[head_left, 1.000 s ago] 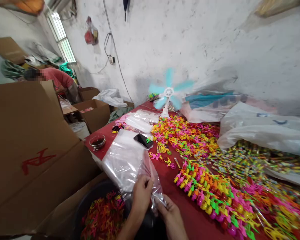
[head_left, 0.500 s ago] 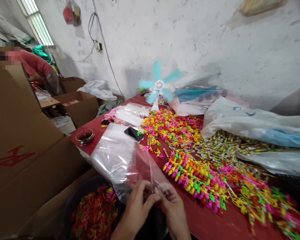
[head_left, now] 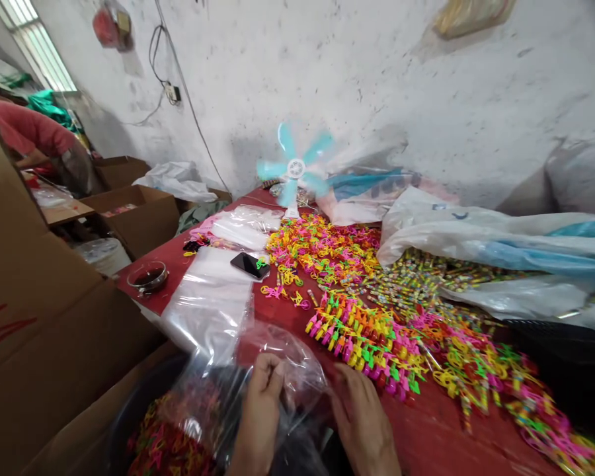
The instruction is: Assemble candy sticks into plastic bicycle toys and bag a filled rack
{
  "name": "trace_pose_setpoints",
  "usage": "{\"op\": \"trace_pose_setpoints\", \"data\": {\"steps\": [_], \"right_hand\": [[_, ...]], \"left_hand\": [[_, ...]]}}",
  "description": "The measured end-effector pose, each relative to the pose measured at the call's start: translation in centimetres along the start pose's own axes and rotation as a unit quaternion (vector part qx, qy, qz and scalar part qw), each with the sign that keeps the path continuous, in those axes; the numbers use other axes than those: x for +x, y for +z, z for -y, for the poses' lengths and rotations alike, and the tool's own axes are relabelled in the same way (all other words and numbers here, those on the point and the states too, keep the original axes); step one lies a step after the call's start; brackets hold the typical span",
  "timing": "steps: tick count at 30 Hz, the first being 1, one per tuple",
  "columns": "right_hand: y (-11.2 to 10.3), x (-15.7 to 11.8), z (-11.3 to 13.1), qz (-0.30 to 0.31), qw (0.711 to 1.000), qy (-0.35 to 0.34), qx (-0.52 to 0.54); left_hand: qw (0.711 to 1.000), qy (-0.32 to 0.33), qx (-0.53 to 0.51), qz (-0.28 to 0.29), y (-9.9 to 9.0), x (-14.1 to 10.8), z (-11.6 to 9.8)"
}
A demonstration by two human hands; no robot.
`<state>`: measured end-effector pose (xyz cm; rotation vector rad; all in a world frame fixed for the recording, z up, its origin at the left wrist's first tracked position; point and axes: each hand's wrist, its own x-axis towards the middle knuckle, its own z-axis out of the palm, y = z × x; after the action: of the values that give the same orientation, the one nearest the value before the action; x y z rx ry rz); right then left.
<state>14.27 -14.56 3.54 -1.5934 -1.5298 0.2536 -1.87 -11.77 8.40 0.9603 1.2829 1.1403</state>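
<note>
My left hand pinches a clear plastic bag at its mouth, just beyond the table's near edge. On the right, my right hand has its curled fingers at the bag's other edge; part of their grip is hidden behind the hand. The bag bulges open between the two hands. A stack of flat clear bags lies to the left of them. Beyond my right hand are neat rows of small coloured plastic toys in pink, yellow and green.
A dark tub of coloured plastic pieces stands below left. On the red table are a phone, a glass cup of dark liquid, a spinning fan and heaped toy pieces. A cardboard box and a bending person are left.
My hands have moved apart, and the bag's mouth has spread open between them. The right hand shifted right. The whole view has turned slightly to the right.
</note>
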Motion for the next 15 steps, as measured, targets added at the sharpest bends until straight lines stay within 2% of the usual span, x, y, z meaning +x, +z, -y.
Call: {"op": "trace_pose_setpoints", "data": {"steps": [2, 4, 6, 8, 10, 12, 15], "right_hand": [[0.2, 0.2, 0.9, -0.018, 0.997, -0.057, -0.042], [0.3, 0.8, 1.7, 0.026, 0.995, -0.083, -0.058], [0.1, 1.8, 2.1, 0.081, 0.992, -0.079, -0.061], [-0.4, 2.8, 2.0, 0.097, 0.990, -0.077, -0.061], [-0.6, 3.4, 2.2, 0.051, 0.991, -0.107, -0.067], [-0.4, 3.8, 3.0, -0.005, 0.986, -0.151, -0.076], [0.9, 4.0, 5.0, -0.012, 0.983, -0.173, -0.060]], "left_hand": [[0.996, 0.062, 0.063, 0.004, 1.8, -0.8, 1.0], [0.981, 0.129, 0.136, 0.042, 2.8, -1.3, 1.9], [0.961, 0.168, 0.199, 0.092, 2.7, -1.5, 2.4], [0.942, 0.181, 0.255, 0.124, 1.7, -1.2, 2.3], [0.928, 0.177, 0.298, 0.137, 0.4, -0.7, 2.0], [0.927, 0.168, 0.312, 0.127, -0.5, -0.3, 1.9], [0.942, 0.162, 0.273, 0.112, -0.8, -0.2, 2.6]]}}
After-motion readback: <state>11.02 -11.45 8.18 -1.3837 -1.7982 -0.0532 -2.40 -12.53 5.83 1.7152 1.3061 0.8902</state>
